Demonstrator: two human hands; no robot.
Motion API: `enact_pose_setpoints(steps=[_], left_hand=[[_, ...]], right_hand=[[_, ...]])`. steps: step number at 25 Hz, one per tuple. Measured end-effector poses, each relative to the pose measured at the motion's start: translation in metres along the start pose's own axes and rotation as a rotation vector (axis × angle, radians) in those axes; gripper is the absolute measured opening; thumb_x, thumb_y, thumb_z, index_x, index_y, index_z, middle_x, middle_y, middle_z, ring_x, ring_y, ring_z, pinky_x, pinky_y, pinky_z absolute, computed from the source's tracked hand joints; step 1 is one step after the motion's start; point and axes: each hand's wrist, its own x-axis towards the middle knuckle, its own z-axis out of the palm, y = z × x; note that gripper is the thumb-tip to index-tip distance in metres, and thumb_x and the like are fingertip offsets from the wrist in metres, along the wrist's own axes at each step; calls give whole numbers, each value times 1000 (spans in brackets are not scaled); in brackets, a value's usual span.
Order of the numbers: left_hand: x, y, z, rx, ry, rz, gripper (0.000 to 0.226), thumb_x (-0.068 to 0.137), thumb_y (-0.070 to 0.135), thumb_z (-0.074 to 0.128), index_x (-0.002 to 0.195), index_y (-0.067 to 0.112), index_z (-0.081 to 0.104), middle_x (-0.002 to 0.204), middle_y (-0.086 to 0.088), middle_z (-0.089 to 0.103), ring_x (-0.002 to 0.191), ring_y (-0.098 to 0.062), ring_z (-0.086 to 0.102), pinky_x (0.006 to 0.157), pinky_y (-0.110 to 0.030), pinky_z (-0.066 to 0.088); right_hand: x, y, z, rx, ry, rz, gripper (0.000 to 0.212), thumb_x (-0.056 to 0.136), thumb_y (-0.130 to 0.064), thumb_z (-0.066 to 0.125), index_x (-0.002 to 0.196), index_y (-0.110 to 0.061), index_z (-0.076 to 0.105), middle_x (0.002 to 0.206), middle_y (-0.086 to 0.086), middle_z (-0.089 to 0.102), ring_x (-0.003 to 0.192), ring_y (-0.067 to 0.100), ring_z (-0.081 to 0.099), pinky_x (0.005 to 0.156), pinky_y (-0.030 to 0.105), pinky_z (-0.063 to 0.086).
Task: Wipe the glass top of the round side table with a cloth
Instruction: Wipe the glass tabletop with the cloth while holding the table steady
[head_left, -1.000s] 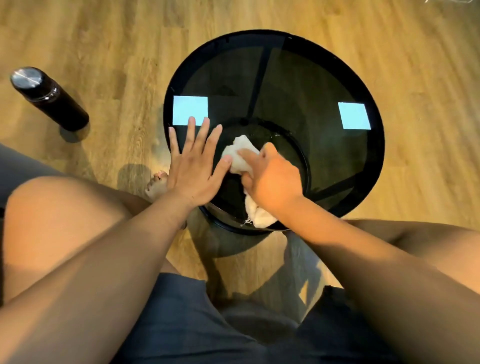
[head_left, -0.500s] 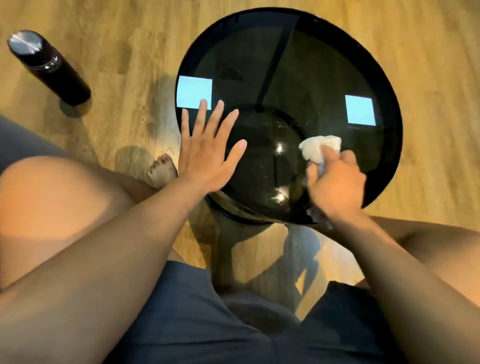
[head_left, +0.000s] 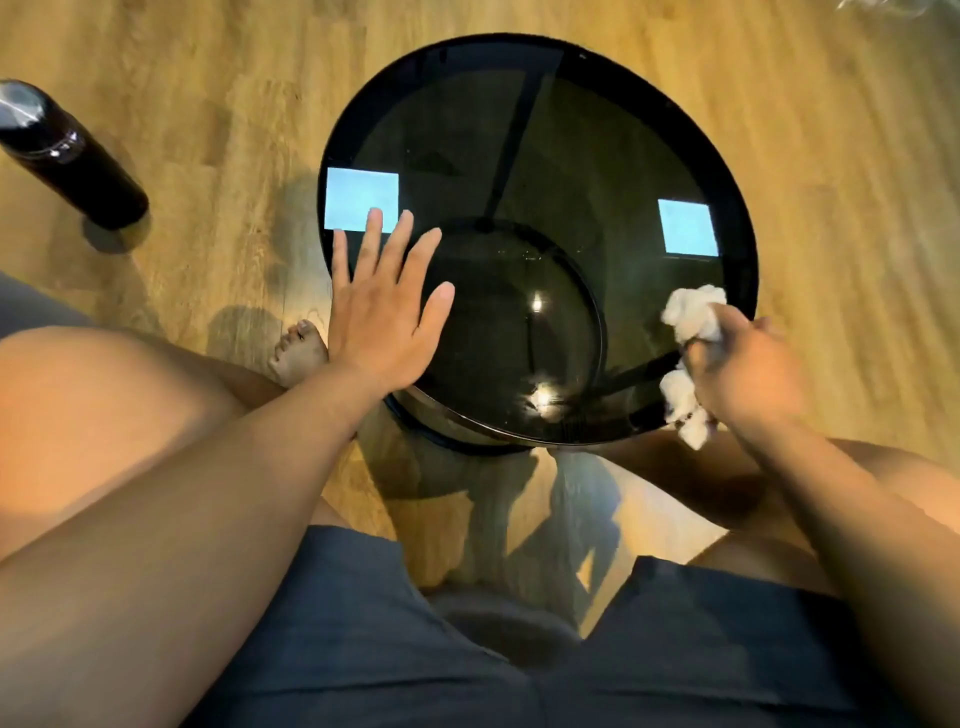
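Observation:
The round side table has a dark glass top (head_left: 571, 156) that fills the middle of the view, with two pale square reflections on it. My left hand (head_left: 384, 317) lies flat with spread fingers on the glass at its near left edge. My right hand (head_left: 743, 374) grips a crumpled white cloth (head_left: 693, 314) at the table's near right rim. Part of the cloth sticks out ahead of my fingers onto the glass, and part hangs below my palm past the rim.
A dark cylindrical bottle (head_left: 72, 161) with a shiny cap stands on the wooden floor (head_left: 218, 104) to the left. My bare knees flank the table, and a bare foot (head_left: 298, 353) rests on the floor by its left side.
My right hand has swept the cloth from the near centre of the glass out to the right rim. My left hand has stayed flat at the left edge.

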Motion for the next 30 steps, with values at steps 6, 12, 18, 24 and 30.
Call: enact_pose_setpoints(steps=[6, 12, 18, 24, 30], left_hand=[[0, -2, 4, -74, 51, 3, 54, 103, 48, 24, 151, 24, 29, 163, -6, 28, 153, -29, 15, 124, -51, 2], [0, -2, -16, -471, 87, -66, 60, 99, 41, 23, 153, 14, 28, 162, -10, 28, 154, -25, 10, 122, -35, -6], [-3, 19, -24, -349, 1, 26, 59, 98, 44, 25, 151, 18, 26, 160, -10, 31, 154, -27, 11, 123, -50, -4], [-10, 13, -19, -377, -76, 66, 65, 98, 41, 41, 154, 14, 19, 164, -11, 20, 154, -26, 4, 122, -52, -10], [-9, 10, -14, -430, 8, 88, 72, 94, 47, 40, 152, 9, 22, 162, -13, 25, 154, -27, 11, 122, -49, -9]], right_hand=[[-7, -81, 26, 42, 112, 81, 35, 92, -28, 50, 124, -14, 54, 118, 21, 49, 99, 43, 55, 84, 42, 47], [-59, -234, 49, 142, -32, -388, 32, 94, -29, 55, 123, -15, 57, 112, 9, 46, 91, 23, 51, 67, 30, 48], [-53, -85, 11, 54, -264, -834, 39, 86, -27, 59, 124, -25, 63, 108, 12, 49, 86, 32, 51, 59, 43, 52], [32, 50, -15, -152, -178, -125, 27, 89, -22, 59, 115, -21, 62, 111, 16, 46, 98, 40, 54, 82, 43, 49], [-52, -20, -1, -44, -166, -20, 32, 90, -31, 52, 117, -13, 48, 113, 21, 47, 89, 43, 58, 72, 39, 44]])
